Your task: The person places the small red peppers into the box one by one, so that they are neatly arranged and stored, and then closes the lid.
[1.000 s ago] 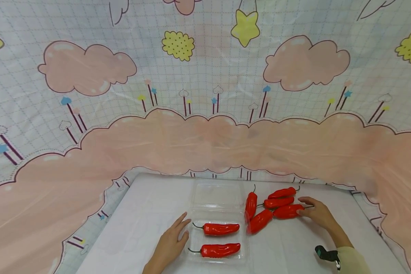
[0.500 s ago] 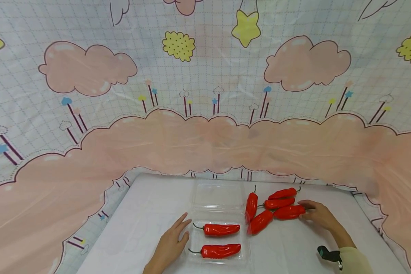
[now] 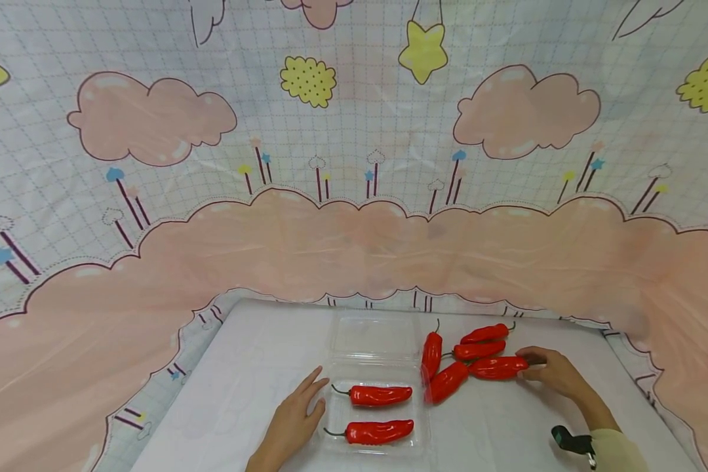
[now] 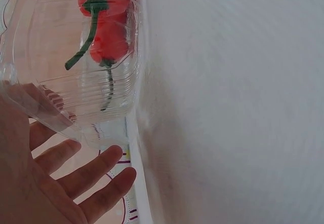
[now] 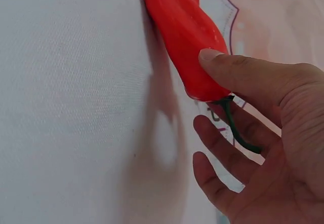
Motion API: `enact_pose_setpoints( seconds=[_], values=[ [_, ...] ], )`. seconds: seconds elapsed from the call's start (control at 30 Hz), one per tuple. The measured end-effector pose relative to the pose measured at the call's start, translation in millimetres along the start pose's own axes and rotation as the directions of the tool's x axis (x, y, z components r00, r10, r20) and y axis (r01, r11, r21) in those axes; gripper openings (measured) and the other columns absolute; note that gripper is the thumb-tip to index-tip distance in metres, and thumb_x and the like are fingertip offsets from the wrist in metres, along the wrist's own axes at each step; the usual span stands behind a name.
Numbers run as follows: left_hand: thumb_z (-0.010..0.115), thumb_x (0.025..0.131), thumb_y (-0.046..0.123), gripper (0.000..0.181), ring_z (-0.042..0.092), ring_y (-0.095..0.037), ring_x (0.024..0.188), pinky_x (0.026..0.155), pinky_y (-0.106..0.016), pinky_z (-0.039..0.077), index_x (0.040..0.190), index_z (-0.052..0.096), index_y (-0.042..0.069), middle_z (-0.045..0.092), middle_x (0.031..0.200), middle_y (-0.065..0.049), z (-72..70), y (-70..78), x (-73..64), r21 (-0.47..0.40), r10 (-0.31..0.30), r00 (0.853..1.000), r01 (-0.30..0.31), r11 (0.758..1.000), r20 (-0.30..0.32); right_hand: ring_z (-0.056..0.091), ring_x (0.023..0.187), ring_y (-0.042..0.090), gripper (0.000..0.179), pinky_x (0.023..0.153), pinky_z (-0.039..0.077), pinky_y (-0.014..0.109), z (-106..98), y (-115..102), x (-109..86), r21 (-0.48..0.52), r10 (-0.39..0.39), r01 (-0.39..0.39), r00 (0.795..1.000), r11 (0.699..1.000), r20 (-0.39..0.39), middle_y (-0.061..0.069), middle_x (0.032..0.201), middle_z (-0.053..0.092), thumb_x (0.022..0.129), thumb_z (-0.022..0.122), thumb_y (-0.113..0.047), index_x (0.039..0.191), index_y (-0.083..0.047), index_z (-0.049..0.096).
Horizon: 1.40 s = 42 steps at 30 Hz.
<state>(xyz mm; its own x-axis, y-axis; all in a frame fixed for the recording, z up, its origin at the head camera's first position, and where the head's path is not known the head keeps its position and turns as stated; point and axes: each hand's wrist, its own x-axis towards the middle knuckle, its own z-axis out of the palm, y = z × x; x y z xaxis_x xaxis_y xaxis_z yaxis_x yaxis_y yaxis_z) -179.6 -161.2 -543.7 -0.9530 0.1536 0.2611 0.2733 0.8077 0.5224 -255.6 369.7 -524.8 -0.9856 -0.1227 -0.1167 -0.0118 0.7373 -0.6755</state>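
My right hand point(image 3: 554, 375) pinches the stem end of a red chili pepper point(image 3: 497, 368). In the right wrist view the thumb lies on the glossy pepper point(image 5: 185, 34), the green stem point(image 5: 238, 130) hangs beside the palm, and the lower fingers are spread. A clear plastic clamshell box point(image 3: 421, 429) lies with its lid point(image 3: 374, 335) folded back. Two red peppers lie crosswise in its base, a rear one point(image 3: 382, 395) and a front one point(image 3: 380, 432), stems to the left. At the box's left side my left hand point(image 3: 289, 416) has its fingers extended, holding nothing.
Several more red peppers lie right of the box: an upright one point(image 3: 432, 354), a slanted one point(image 3: 448, 383) near the box's edge, and two behind, a middle one point(image 3: 480, 350) and a far one point(image 3: 485, 334). A patterned cloth point(image 3: 354, 249) hangs behind the white table point(image 3: 259, 341).
My right hand has shifted slightly right and toward me at the pepper's stem end, and the stem is now hidden in the head view. My left hand has stayed put.
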Motion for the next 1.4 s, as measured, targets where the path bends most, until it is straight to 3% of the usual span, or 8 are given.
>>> enact_pose_setpoints(
  seconds=[0.53, 1.07, 1.4],
  values=[
    [0.063, 0.093, 0.016, 0.039, 0.061, -0.033, 0.122, 0.095, -0.054, 0.053, 0.131, 0.062, 0.014, 0.048, 0.152, -0.004, 1.1, -2.8, 1.1, -0.018, -0.008, 1.000, 0.008, 1.000, 0.011, 0.065, 0.101, 0.031, 0.051, 0.077, 0.057, 0.041, -6, -13, -11.1, -0.002, -0.036, 0.036, 0.998, 0.999, -0.057, 0.019, 0.115, 0.067, 0.081, 0.078, -0.021, 0.124, 0.001, 0.061],
    [0.063, 0.093, 0.014, 0.039, 0.063, -0.031, 0.120, 0.094, -0.052, 0.054, 0.131, 0.062, 0.013, 0.049, 0.151, -0.004, 0.3, -1.0, 0.5, -0.018, 0.006, 1.000, -0.006, 1.000, -0.002, 0.065, 0.102, 0.032, 0.057, 0.079, 0.058, 0.044, -9, -35, -16.8, -0.025, -0.048, 0.045, 0.993, 0.999, -0.110, 0.019, 0.114, 0.068, 0.080, 0.080, -0.024, 0.126, 0.002, 0.058],
    [0.064, 0.092, 0.015, 0.038, 0.062, -0.032, 0.122, 0.094, -0.053, 0.053, 0.131, 0.063, 0.014, 0.049, 0.151, -0.004, 0.0, -0.7, 0.4, -0.022, 0.001, 1.000, -0.001, 1.000, -0.007, 0.065, 0.097, 0.028, 0.048, 0.072, 0.054, 0.034, -9, -46, -19.9, -0.043, -0.051, 0.046, 0.991, 0.998, -0.127, 0.016, 0.108, 0.070, 0.079, 0.081, -0.027, 0.116, -0.002, 0.063]
  ],
)
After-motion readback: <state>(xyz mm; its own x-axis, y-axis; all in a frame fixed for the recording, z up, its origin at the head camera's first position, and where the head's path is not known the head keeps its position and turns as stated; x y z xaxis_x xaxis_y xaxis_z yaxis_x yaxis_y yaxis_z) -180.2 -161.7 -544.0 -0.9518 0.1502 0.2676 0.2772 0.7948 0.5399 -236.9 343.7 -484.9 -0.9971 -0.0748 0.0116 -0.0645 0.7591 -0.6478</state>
